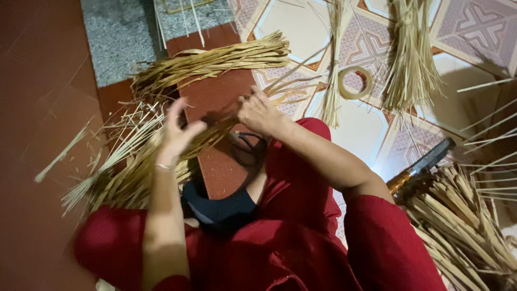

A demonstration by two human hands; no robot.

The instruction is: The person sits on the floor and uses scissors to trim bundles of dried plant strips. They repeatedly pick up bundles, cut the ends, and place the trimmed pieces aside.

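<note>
Seen from the head camera, we sit on a patterned tile floor (371, 129) in red clothes (301, 237), working dry straw strips (134, 167). Our left hand (177, 132) lifts over the bundle with fingers spread wide, while our right hand (258, 113) pinches strips at its far end. A tape roll (355, 82) and a knife (423, 161) lie to the right, near more straw (463, 226).

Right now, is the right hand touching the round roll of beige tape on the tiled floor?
Apart. The head view shows the right hand gripping pale straw strips, with bare tile between it and the tape roll.
</note>
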